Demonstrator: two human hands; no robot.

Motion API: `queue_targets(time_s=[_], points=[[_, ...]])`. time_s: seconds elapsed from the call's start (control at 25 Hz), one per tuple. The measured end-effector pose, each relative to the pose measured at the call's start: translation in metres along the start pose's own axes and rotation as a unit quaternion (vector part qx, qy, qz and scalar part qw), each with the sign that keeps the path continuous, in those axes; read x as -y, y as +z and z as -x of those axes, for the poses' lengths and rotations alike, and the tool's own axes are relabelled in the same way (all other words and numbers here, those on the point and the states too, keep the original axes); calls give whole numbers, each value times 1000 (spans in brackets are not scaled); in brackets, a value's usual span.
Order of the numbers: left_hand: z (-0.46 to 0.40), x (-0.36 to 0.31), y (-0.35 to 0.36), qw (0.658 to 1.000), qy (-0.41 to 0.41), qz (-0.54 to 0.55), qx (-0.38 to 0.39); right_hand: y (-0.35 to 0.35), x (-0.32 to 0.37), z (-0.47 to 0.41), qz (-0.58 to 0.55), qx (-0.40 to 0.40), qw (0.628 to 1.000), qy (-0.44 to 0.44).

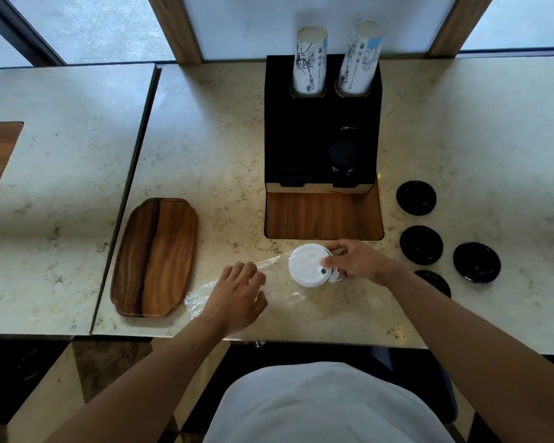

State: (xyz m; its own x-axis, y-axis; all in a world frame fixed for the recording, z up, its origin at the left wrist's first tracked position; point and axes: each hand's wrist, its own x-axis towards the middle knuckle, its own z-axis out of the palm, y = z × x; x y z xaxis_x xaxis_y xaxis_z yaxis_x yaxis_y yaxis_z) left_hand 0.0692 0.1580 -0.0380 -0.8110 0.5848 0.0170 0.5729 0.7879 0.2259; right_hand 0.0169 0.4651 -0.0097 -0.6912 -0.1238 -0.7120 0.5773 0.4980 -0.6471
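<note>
Left hand [237, 298] on plastic wrap [290, 295], right hand [359, 262] pinching white lid [306, 263]

No legible txt; print on paper cup stacks [311, 59] too small to read.

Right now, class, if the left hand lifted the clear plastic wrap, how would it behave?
Probably floppy: the clear plastic wrap lies crumpled and flat on the counter. Likely light and slippery, since the film looks thin and glossy.
</note>
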Motion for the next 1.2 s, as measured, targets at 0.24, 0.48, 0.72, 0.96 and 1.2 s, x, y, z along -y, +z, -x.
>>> queue_targets(time_s=[0.24,0.48,0.72,0.96,1.2], points=[[-5,2,13,996,40,-4,84,1,1,-3,2,-24,1000,3],[1,7,8,992,-30,-43,115,-9,-2,-5,-17,-72,997,12],[3,12,5,979,-170,-43,101,-4,6,-7,-135,-105,985,17],[-9,17,5,954,-286,-49,76,13,16,-10,-223,-114,968,24],[-15,28,1,926,-368,-64,54,26,23,-8,-248,-111,962,25]])
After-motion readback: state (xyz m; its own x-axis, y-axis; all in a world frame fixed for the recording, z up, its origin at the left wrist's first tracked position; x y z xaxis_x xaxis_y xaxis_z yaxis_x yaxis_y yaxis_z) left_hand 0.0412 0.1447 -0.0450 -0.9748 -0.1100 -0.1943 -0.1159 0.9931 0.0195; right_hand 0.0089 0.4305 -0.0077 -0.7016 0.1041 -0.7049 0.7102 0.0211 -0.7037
